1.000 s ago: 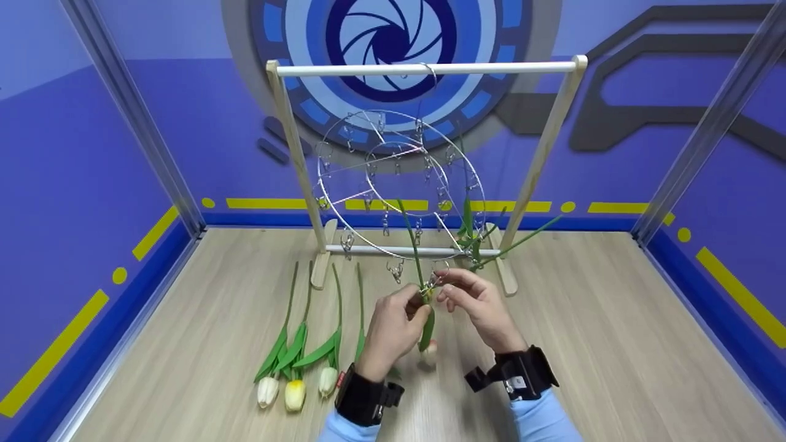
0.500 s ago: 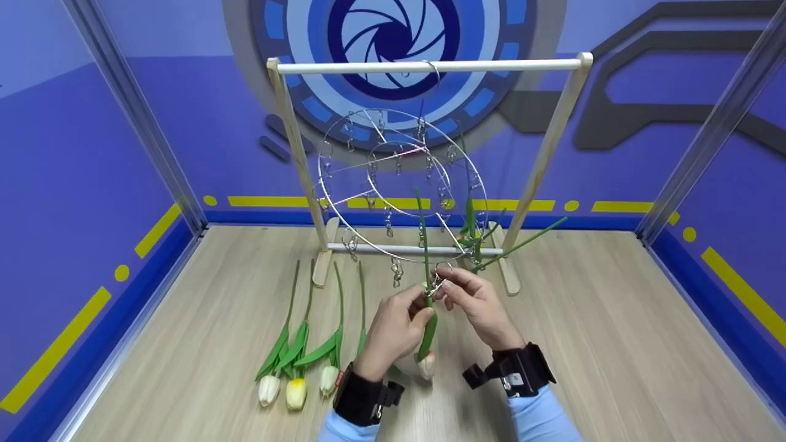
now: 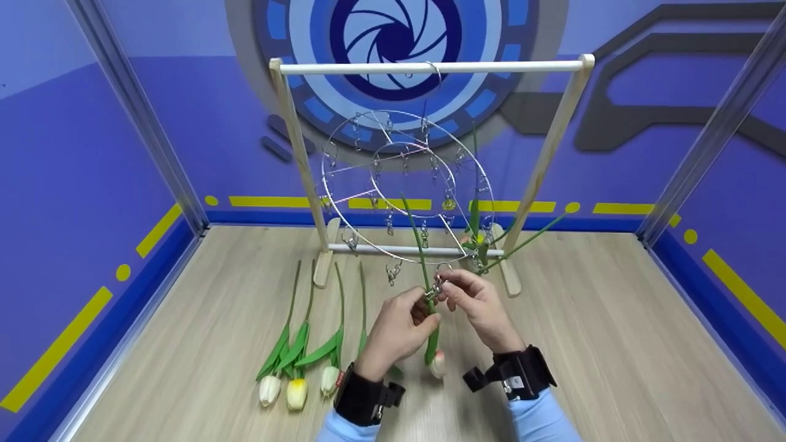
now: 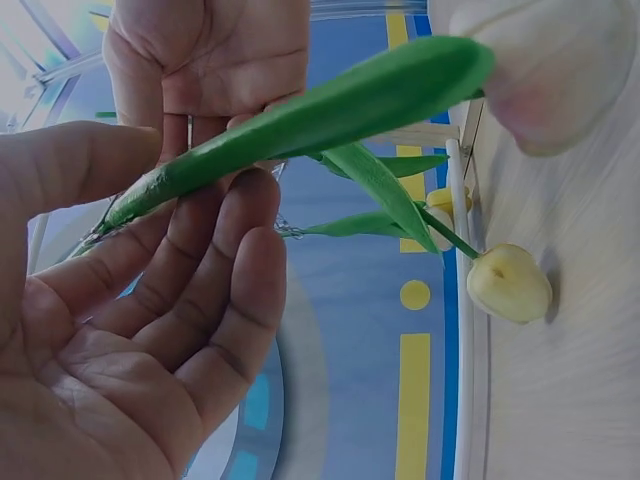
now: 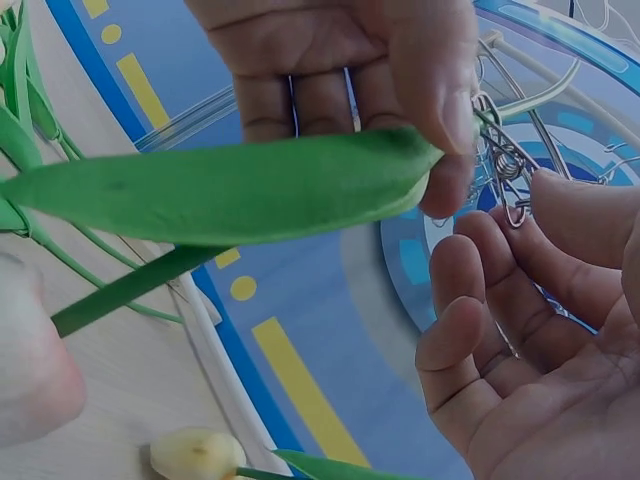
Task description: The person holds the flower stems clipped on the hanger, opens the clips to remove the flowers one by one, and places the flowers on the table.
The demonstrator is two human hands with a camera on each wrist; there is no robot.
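My left hand [image 3: 402, 325] pinches an artificial tulip [image 3: 433, 344] at its stem, between thumb and fingers. The flower hangs head down, a pale pink-tinged bloom [image 5: 35, 350] below a broad green leaf [image 5: 230, 185]. Across from it, my right hand [image 3: 482, 307] pinches a wire clip [image 5: 508, 165] with a coil spring, thumb against forefinger. This clip belongs to the front rim of a round metal drying hanger [image 3: 393, 250]. In the head view the clip overlaps the stem just above my left fingertips. The other right fingers are loosely curled.
A wooden stand [image 3: 433, 67] carries the hanger, with several free clips around its rings. More tulips [image 3: 479, 239] hang at its right side, one stem [image 3: 528, 242] sticking out rightward. Several tulips lie at left, including a yellow one [image 3: 296, 393] and a white one [image 3: 269, 390].
The tulip's stem swung right, then back left at its top, and the bloom shifted slightly right. My right fingers closed in on the clip, which came nearer the stem.
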